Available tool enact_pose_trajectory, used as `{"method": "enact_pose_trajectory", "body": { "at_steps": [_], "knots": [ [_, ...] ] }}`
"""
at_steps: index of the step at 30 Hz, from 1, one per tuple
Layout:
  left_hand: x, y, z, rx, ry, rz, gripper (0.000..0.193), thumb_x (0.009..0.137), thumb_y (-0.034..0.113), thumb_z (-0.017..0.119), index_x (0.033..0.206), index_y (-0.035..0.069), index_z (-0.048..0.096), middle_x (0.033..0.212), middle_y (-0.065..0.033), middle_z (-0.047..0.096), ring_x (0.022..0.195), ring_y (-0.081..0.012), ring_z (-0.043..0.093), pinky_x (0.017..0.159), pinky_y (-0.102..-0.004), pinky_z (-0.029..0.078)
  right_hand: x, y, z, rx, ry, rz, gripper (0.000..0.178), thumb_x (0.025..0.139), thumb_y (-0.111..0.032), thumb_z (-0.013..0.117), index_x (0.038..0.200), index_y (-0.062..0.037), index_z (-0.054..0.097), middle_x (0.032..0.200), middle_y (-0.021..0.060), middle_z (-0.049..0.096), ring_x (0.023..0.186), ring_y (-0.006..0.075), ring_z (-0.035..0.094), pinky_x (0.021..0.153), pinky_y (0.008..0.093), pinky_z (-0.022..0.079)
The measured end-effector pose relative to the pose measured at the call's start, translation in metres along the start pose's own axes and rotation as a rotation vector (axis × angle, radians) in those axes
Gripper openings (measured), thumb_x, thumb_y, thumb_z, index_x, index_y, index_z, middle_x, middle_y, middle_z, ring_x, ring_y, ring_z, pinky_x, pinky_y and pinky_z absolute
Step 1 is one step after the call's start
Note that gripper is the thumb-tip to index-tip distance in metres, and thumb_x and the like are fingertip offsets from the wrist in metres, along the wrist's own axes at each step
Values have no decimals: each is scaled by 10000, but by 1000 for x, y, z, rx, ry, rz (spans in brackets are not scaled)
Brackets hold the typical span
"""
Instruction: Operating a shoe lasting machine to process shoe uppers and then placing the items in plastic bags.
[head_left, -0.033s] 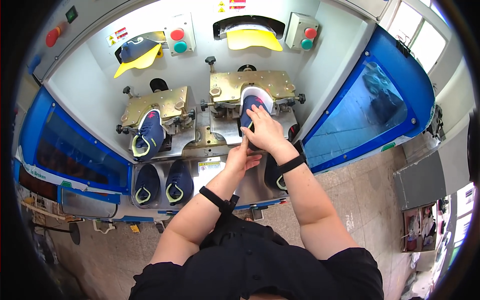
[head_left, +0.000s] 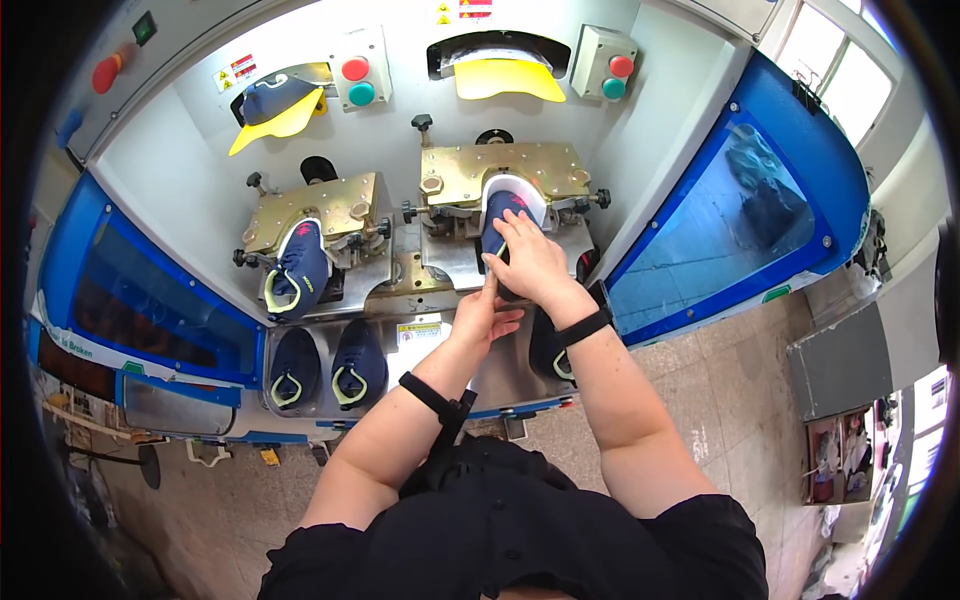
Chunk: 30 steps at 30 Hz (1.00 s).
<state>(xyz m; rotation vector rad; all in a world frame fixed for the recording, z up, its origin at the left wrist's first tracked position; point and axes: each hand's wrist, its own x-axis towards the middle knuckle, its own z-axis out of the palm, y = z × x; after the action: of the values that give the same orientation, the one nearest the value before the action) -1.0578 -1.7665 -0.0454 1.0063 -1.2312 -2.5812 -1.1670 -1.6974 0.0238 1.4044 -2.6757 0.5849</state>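
Note:
On the right-hand press, a navy shoe with a pink mark sits toe-in, inside a white-lined curved clamp of the brass-coloured plate. My right hand lies over its upper, fingers across the top and thumb on the left side. Just below, at the heel end, my left hand has its fingers apart, one pointing up by the right thumb. The heel is mostly covered by my hands. A second navy shoe with a lime-edged collar is seated in the left-hand press.
Two navy shoes, one left and one right, stand on the metal front ledge; another shoe is partly behind my right wrist. Blue windowed side panels flank the machine. Red-and-green button boxes and yellow flaps are behind.

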Motion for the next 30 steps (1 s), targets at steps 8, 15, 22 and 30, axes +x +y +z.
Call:
{"method": "enact_pose_trajectory", "body": {
  "at_steps": [8,15,22,30],
  "knots": [
    [-17,8,-7,206,-47,-6,600,917,599,512,1156,49,553,1068,-69,646,926,-210,673,724,-338,498,-2,1,5,-24,31,7,595,847,-420,617,1342,-111,505,1469,92,420,1379,255,364,1051,464,393],
    [-61,4,-190,503,376,533,246,928,276,593,1004,57,675,963,-44,685,815,-140,644,682,-289,500,-10,-13,8,-174,104,-9,571,862,-388,610,1349,-111,497,1462,84,430,1368,245,375,1063,542,334],
    [-95,-24,-339,361,767,50,380,904,308,627,1185,58,573,934,-57,653,749,-170,621,548,-351,510,-86,-125,98,235,158,-812,324,802,-64,588,1125,-82,604,1105,60,593,932,268,627,803,379,503],
    [-88,-47,-288,97,478,-109,440,883,316,687,1200,68,510,974,-76,624,751,-197,623,657,-382,568,-116,-153,171,337,-454,-574,346,795,-127,678,1121,-102,567,1022,99,592,895,317,624,758,397,522]
  ]
}}
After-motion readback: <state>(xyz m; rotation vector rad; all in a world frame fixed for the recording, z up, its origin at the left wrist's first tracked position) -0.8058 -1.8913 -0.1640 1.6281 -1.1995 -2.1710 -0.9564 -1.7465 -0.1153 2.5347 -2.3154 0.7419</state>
